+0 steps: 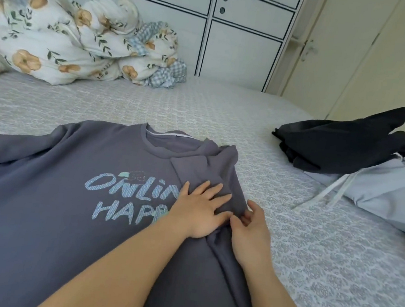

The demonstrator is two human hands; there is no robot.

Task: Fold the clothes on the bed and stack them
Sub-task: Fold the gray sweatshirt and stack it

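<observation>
- We see a grey T-shirt (65,214) spread face up on the bed (311,252), filling the lower left and centre of the frame; its sleeve on the right side of the frame is folded in over the chest.
- Left hand (200,208): fingers straight and spread, pressing flat on the folded sleeve.
- Right hand (250,231): just beside the left, pinching the shirt's folded edge.
- Dark garment (342,148) lies on pale blue clothes (387,190), right edge.
- Floral duvet (66,36) bunched upper left.

1 tee (41,199), 1 clothes pile (360,165), 1 duvet (66,36), 2 hands.
</observation>
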